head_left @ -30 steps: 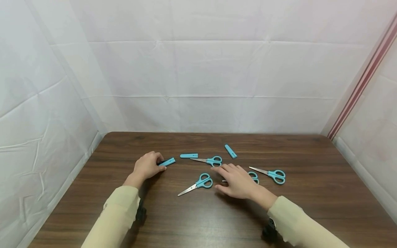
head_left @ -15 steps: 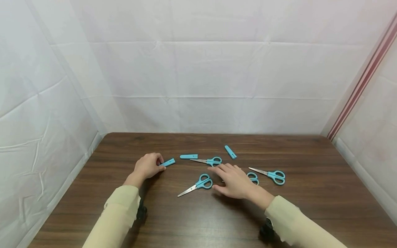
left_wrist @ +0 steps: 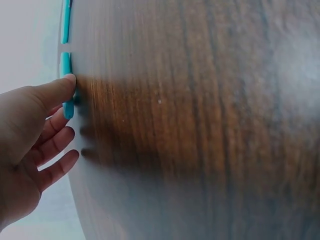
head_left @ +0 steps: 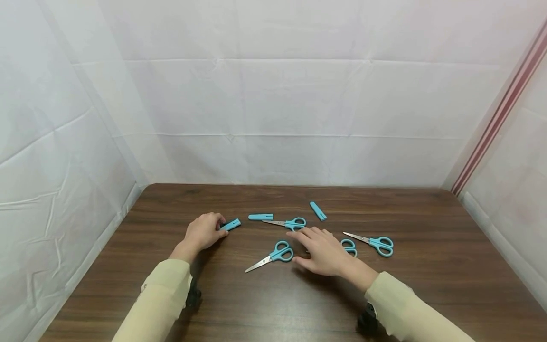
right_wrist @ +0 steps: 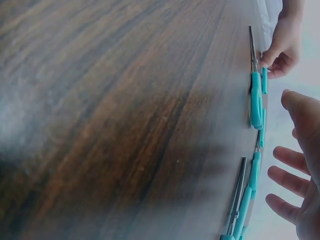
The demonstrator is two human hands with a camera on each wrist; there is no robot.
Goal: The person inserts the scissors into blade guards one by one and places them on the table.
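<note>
Left hand [head_left: 204, 231]: knuckles up on the table [head_left: 427, 285], left of the middle scissors; cream sleeve runs back toward the near edge. Fingers curled, thumb and fingertips pinching the near end of a blue blade cap [head_left: 231, 224].

Pinched cap: flat on the wood, left and a little beyond the middle scissors, its far end slanting away from the hand. The left wrist view shows the thumb tip pressed against the cap's edge [left_wrist: 68, 107].

Right hand [head_left: 321, 250]: palm down, just right of the middle scissors, fingers spread and straight — holding nothing. From the head view I cannot tell whether the palm rests on the wood or hovers; in the right wrist view the fingers [right_wrist: 290, 182] stand clear of the tabletop.

Middle scissors [head_left: 271, 256]: blue handles, blades together, tip aimed at the near left. Handle loops just beside the right thumb, apart from it.

Half-hidden scissors [head_left: 349, 245]: right of the middle scissors, mostly covered by the right hand — only the loops show past the knuckles.

Far scissors [head_left: 287, 223]: beyond the middle scissors, just ahead of the right fingertips, blades pointing left.

Outer scissors [head_left: 372, 242]: farthest right of the middle scissors, well clear of both hands.

Loose caps: one [head_left: 260, 216] beyond the middle scissors, between the pinched cap and the far scissors; another [head_left: 318, 211] farther back and right, lying aslant.
</note>
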